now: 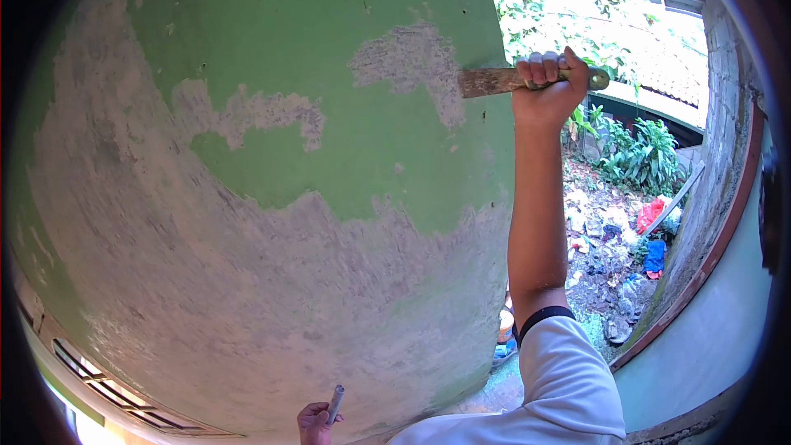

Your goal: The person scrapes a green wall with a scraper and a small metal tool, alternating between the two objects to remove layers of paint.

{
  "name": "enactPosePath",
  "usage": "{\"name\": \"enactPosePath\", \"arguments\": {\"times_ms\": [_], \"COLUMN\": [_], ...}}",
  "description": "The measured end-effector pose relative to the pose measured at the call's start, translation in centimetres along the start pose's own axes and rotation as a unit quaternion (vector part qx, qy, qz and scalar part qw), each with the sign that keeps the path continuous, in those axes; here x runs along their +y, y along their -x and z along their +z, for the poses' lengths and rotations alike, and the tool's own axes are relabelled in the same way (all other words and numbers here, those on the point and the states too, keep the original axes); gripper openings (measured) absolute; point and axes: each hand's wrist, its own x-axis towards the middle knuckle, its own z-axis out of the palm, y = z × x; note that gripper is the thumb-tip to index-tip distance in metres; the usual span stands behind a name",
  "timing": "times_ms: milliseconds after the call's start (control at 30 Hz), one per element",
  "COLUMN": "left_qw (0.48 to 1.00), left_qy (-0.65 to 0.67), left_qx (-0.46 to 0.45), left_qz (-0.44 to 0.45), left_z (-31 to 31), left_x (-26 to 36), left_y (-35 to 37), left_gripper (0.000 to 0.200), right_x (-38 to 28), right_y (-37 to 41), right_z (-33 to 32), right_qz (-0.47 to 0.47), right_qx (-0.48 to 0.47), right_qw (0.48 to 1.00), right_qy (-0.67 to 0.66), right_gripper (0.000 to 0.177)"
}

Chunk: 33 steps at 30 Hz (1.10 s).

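Note:
My right hand (554, 81) is raised at the upper right, its fingers wrapped round the handle of a scraper (490, 82). The scraper's blade points left and its edge meets the green wall (346, 148), beside a bare, scraped patch (412, 58). Low in the view, my left hand (315, 423) holds a short grey cylindrical object (335, 403) upright between thumb and fingers. Large areas of the wall's paint are gone, showing a pale, rough surface (247, 280).
Beyond the wall's right edge lie leafy plants (647, 152) and ground strewn with rubbish (610, 239). A rough wall (713, 140) stands at the right. Containers (505, 334) sit near the wall's lower right edge. A window frame (124, 391) shows at the lower left.

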Motion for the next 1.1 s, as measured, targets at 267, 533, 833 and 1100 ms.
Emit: {"name": "enactPosePath", "arguments": {"times_ms": [267,533,833,1100], "left_qw": [1.000,1.000,1.000,1.000], "left_qy": [0.014,0.015,0.017,0.018], "left_qx": [0.001,-0.001,-0.015,-0.005], "left_qz": [0.006,0.015,0.018,0.014], "left_z": [-0.1,-0.2,0.5,0.2], "left_x": [-0.1,-0.3,0.0,-0.2], "left_y": [0.3,0.1,0.0,0.1], "left_gripper": [0.030,0.030,0.029,0.029], "right_x": [0.5,-2.3,-2.4,-2.4], "right_y": [-0.2,-1.1,-1.5,-1.1], "right_z": [0.7,-0.1,-1.1,-0.3], "right_qz": [-0.008,-0.075,-0.056,-0.048], "right_qx": [0.048,-0.006,0.028,-0.013], "right_qw": [0.999,0.995,0.996,0.996], "right_qy": [-0.002,-0.060,-0.062,-0.069], "right_gripper": [0.025,0.024,0.025,0.025]}}
